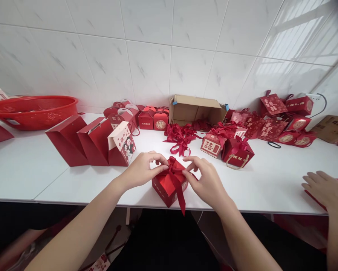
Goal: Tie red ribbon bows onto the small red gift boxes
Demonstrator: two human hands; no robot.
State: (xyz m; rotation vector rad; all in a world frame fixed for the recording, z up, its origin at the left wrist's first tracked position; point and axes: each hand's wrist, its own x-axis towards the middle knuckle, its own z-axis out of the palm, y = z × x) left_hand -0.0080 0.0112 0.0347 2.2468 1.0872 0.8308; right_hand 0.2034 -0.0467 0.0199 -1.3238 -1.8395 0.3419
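Showing a small red box at the near edge of the white counter, one corner turned toward the viewer, bound with a dark red ribbon gathered into a knot on top and trailing one end down the front and past the counter's edge. Gripped at the knot from both sides: left hand closed on the ribbon from the left, thumb and forefinger pinching a loop; right hand likewise pinching the ribbon from the right, remaining fingers spread loosely above the lid. Behind the box, toward the tiled wall: a heap of loose ribbons, an open cardboard carton, and a row of little gift boxes. To the left, three red paper bags set side by side, the nearest printed with a cartoon couple, and beyond them a red plastic basket. To the right, two tied boxes with ribbon bows, then a pile of flat red packs against the wall. At the far right edge, another person's hand, fingers extended over something red, well apart from the box being tied.
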